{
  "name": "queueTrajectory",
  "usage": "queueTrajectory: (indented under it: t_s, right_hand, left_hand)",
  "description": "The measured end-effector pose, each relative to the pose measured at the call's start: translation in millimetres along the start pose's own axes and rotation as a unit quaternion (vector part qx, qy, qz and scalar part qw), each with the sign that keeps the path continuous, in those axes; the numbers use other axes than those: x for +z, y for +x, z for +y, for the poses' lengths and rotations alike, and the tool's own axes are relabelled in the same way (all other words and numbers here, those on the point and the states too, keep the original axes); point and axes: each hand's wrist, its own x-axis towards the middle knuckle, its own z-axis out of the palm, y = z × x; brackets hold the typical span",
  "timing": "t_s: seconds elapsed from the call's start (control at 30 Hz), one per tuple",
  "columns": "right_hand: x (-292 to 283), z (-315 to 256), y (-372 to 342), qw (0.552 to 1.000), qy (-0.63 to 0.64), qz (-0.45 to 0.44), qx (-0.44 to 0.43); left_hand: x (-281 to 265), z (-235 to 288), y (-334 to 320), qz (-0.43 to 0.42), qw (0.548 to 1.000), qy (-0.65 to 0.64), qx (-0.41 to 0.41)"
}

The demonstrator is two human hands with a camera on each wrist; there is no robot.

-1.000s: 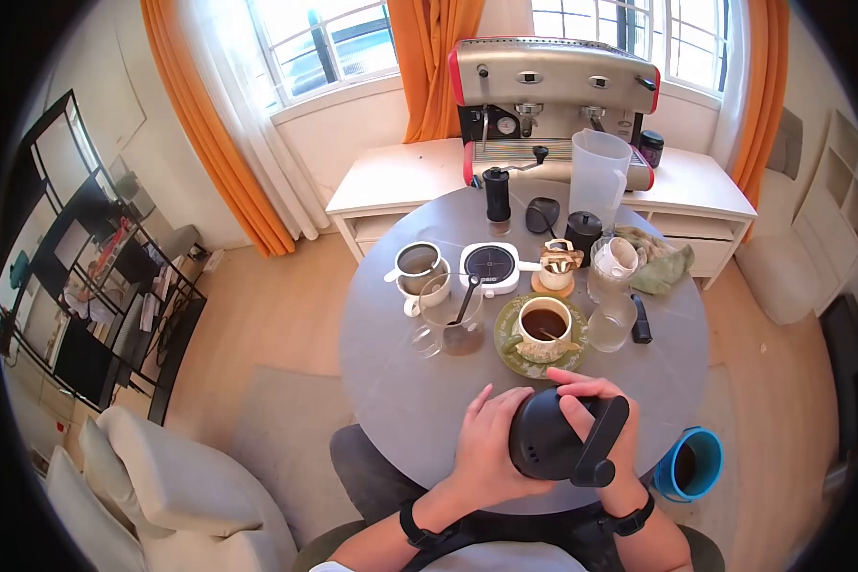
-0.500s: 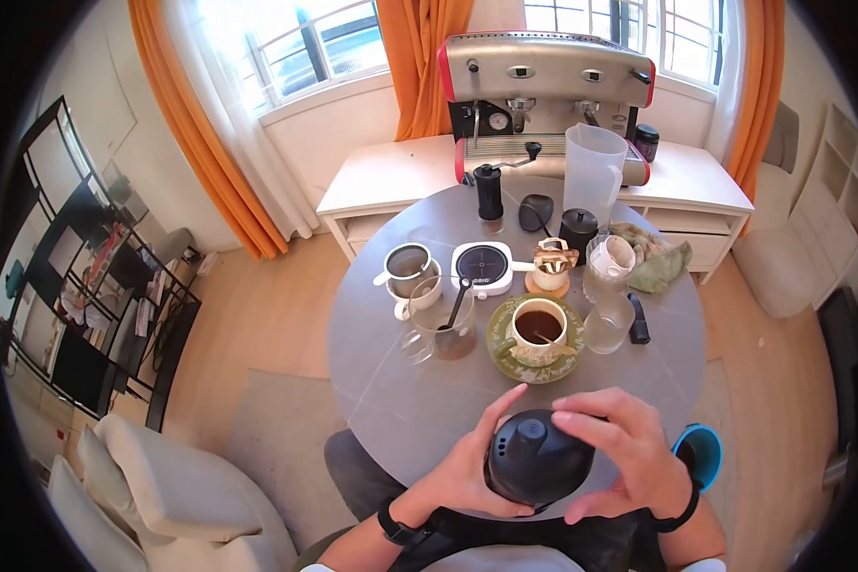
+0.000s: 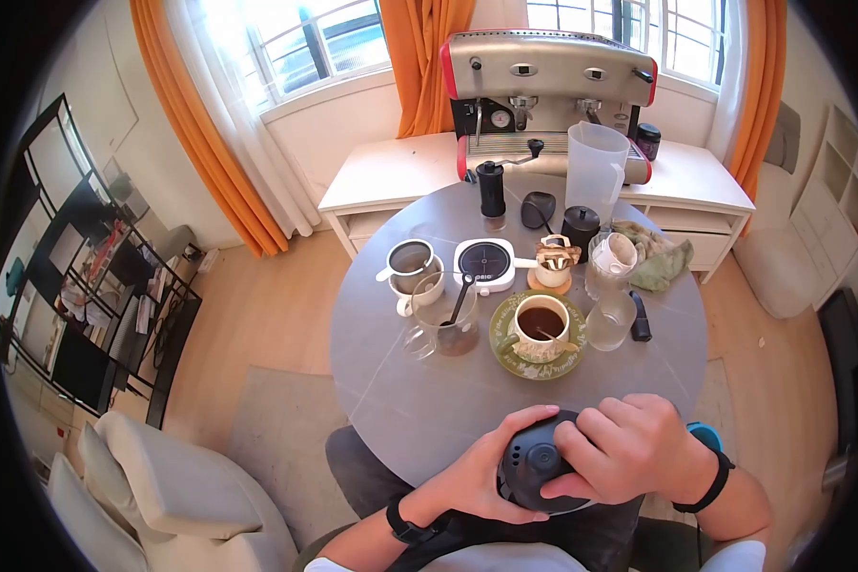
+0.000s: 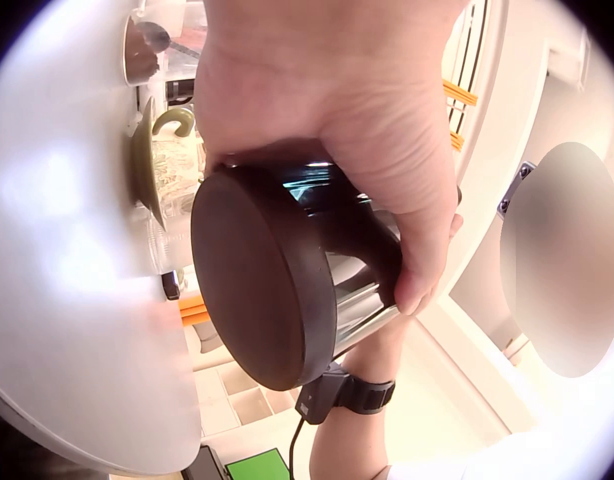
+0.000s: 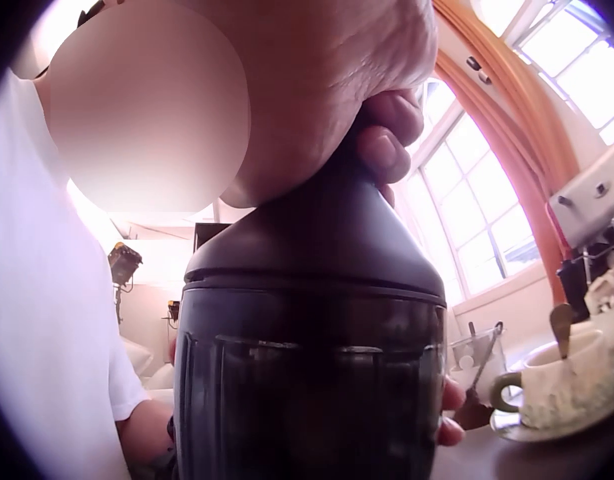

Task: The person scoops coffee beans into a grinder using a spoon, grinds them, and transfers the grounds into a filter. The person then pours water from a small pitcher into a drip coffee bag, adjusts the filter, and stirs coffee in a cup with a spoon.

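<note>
Above the near edge of the round grey table (image 3: 391, 400), a dark jar (image 3: 517, 481) with a black domed lid is held between both hands. The left hand (image 3: 481, 465) grips its side, thumb and fingers spread around it; the left wrist view shows the jar's flat black base (image 4: 252, 280) and a shiny clear-looking wall. The right hand (image 3: 634, 450) is on top, its fingers curled round the lid's narrow upper part. In the right wrist view the cone-shaped lid (image 5: 317, 245) sits on a ribbed, dark body (image 5: 307, 400). Beyond the hands, a cup (image 3: 541, 351) of brown liquid stands on a green saucer (image 3: 534, 370).
A glass jug (image 3: 427, 334) with a black spoon, white mugs (image 3: 427, 286), a white device with a round black top (image 3: 486, 262), drinking glasses, a hand grinder (image 3: 491, 191) and a tall pitcher (image 3: 598, 157) crowd the far half. An espresso machine (image 3: 548, 71) stands behind.
The right hand loosened from the jar's side and lid, opened beside it, then closed over the lid's top with its wrist swung outward to the right. The left hand kept its grip.
</note>
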Motion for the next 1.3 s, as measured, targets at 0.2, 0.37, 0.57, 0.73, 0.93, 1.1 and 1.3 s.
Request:
queueTrajectory:
  t_s: [0.2, 0.37, 0.57, 0.73, 0.93, 1.1, 1.3]
  right_hand:
    - [16.1, 4.4, -10.7, 1.0, -0.009, -0.001, 0.029]
    - [19.0, 6.4, -8.4, 1.0, -0.004, -0.004, 0.012]
    - [21.1, 14.8, -7.4, 0.997, 0.006, -0.076, 0.019]
    - [51.4, -25.6, 9.2, 0.939, -0.135, -0.092, 0.302]
    - [37.0, -27.9, 6.5, 0.901, -0.012, -0.18, 0.393]
    - [-6.9, -0.5, -7.6, 0.963, 0.075, -0.093, 0.24]
    - [2.9, 9.2, -8.0, 0.975, 0.102, 0.002, -0.2]
  left_hand:
    - [11.8, -1.5, 0.0, 0.078, 0.993, 0.091, -0.014]
    - [20.4, -12.6, 4.9, 0.139, 0.984, 0.102, 0.043]
    - [0.4, -5.0, 3.7, 0.132, 0.964, 0.215, 0.078]
    - [22.2, -14.0, -0.4, 0.23, 0.898, 0.365, 0.09]
    - [11.1, -4.2, -10.4, 0.186, 0.921, 0.335, 0.066]
    - [-28.2, 7.6, -12.1, 0.008, 0.994, 0.103, 0.021]
    - [-23.5, -2.8, 3.3, -0.118, 0.992, 0.001, 0.045]
